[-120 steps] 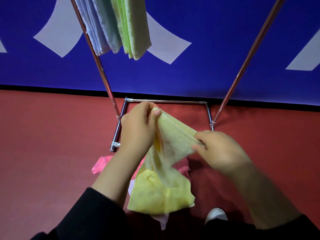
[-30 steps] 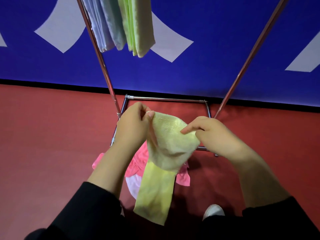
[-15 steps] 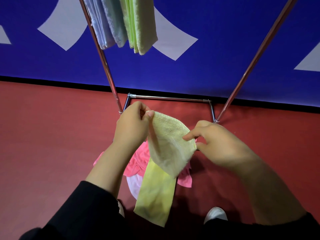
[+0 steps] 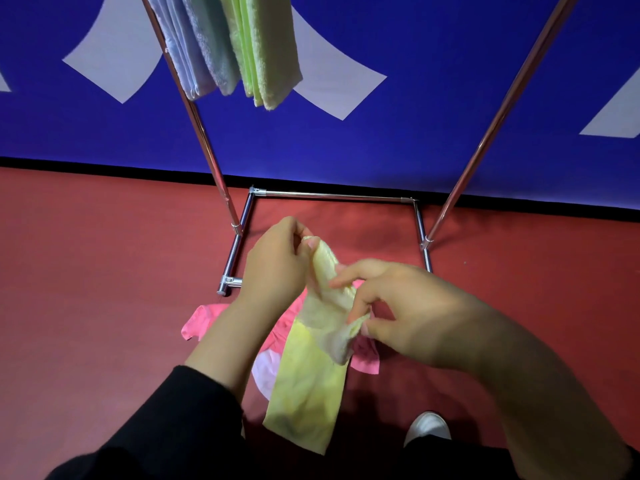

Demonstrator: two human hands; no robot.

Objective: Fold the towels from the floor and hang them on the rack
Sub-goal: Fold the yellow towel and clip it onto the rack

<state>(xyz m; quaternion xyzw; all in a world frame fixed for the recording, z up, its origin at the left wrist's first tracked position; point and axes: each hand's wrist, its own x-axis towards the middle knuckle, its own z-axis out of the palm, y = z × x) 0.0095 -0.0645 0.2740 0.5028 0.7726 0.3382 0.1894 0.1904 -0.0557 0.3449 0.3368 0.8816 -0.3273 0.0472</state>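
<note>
Head view: right hand (image 4: 412,313) has slid down the yellow towel (image 4: 311,382) to pinch its edge, left hand (image 4: 277,268) gripping the top, narrowing the fold.

The person wears a black long-sleeved garment. The left sleeve (image 4: 180,420) ends partway along the forearm, leaving the wrist bare. The right sleeve (image 4: 633,462) shows only at the frame edge. A white shoe (image 4: 428,427) is visible below.

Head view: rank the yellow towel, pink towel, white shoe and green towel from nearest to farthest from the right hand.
1. Yellow towel, pinched by the right hand.
2. Pink towel, on the floor below.
3. White shoe, bottom right.
4. Green towel, hung top left.
</note>
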